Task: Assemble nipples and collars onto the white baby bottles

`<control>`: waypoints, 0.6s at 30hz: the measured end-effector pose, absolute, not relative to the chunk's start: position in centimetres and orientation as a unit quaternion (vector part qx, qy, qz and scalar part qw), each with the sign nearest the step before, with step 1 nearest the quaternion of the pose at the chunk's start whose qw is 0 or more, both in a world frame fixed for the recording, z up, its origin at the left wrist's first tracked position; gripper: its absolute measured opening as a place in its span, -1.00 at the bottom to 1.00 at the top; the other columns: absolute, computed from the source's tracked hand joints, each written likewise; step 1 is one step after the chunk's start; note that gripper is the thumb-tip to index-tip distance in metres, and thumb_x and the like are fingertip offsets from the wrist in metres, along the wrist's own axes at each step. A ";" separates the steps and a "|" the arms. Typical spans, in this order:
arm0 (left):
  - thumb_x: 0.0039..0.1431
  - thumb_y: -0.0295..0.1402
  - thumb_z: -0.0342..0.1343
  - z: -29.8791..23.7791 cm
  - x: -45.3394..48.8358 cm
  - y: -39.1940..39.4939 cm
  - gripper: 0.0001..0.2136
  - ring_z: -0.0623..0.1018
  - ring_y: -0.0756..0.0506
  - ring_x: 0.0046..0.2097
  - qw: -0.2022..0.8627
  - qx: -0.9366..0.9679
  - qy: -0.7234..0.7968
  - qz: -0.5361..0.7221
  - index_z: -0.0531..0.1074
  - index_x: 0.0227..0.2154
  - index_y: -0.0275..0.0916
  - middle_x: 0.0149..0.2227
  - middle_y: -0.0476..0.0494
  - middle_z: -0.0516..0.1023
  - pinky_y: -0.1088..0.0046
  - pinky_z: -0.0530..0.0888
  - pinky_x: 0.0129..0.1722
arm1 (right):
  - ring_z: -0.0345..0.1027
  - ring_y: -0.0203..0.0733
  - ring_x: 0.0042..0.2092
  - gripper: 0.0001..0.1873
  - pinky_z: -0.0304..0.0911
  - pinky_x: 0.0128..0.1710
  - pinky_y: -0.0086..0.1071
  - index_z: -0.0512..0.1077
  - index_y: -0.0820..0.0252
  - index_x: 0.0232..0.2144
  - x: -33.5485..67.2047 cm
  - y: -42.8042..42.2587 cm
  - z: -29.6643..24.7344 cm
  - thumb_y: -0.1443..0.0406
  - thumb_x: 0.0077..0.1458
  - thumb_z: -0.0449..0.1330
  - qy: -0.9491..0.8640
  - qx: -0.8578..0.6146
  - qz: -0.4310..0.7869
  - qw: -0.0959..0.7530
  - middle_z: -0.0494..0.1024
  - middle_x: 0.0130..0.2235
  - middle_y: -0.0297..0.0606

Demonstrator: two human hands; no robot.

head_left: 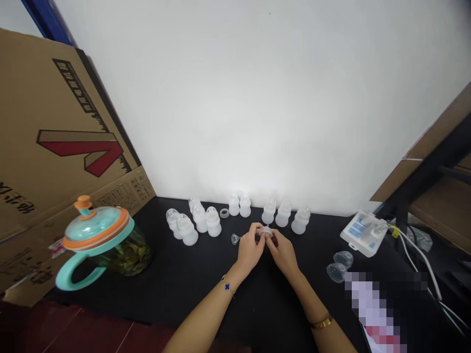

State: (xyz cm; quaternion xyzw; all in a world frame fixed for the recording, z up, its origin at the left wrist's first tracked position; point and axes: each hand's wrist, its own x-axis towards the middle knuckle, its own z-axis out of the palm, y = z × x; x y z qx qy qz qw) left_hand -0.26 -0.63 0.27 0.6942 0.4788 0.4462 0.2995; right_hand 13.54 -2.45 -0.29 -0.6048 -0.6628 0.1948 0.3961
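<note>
Fingertips of my left hand point(251, 246) and my right hand point(281, 250) pinch a whitish bottle collar ring point(265, 230) from both sides, above the black table. A thin clear tip seems to stick up from the ring; its lower part is hidden by my fingers. Just left of my left hand lies a clear bottle nipple point(235, 239). Behind it, a loose collar ring point(224, 213) rests flat. White baby bottles stand in groups: several on the left point(187, 230), a pair point(245, 205) in the middle, and three on the right point(283, 214).
A teal-lidded pitcher point(125, 255) with leaves inside stands at left before a cardboard box point(55, 137). On the right are two clear cups point(336, 272), a white power strip point(364, 233) with cables, and a pixelated object point(375, 314). A white wall point(257, 98) backs the table point(253, 309).
</note>
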 end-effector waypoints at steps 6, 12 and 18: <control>0.28 -0.34 -0.01 0.3 -0.3 -0.8 -0.85 0.60 -0.07 -0.32 0.276 0.703 0.488 0.439 0.36 -0.11 -0.11 -0.24 -0.03 0.63 0.42 0.48 -0.27 | 0.42 -0.14 -0.36 -0.66 0.21 -0.38 -0.36 0.46 0.09 -0.19 13.4 -2.6 -0.1 0.06 0.27 -0.01 -0.663 -0.614 0.184 0.387 0.58 -0.33 -0.26; 0.29 -0.34 -0.03 0.0 -0.3 -0.8 -0.84 0.60 -0.08 -0.28 0.254 0.711 0.489 0.436 0.36 -0.11 -0.11 -0.25 -0.04 0.61 0.43 0.48 -0.26 | 0.42 -0.15 -0.37 -0.66 0.14 -0.42 -0.38 0.45 0.08 -0.22 13.4 -2.7 -0.1 0.05 0.28 -0.01 -0.666 -0.625 0.168 0.371 0.57 -0.35 -0.29; 0.28 -0.36 -0.02 0.2 -0.3 -0.9 -0.85 0.59 -0.09 -0.26 0.244 0.714 0.497 0.428 0.37 -0.12 -0.11 -0.27 -0.04 0.60 0.42 0.48 -0.25 | 0.42 -0.17 -0.38 -0.68 0.13 -0.43 -0.39 0.45 0.08 -0.24 13.4 -2.6 -0.3 0.06 0.27 0.00 -0.673 -0.624 0.151 0.368 0.57 -0.36 -0.31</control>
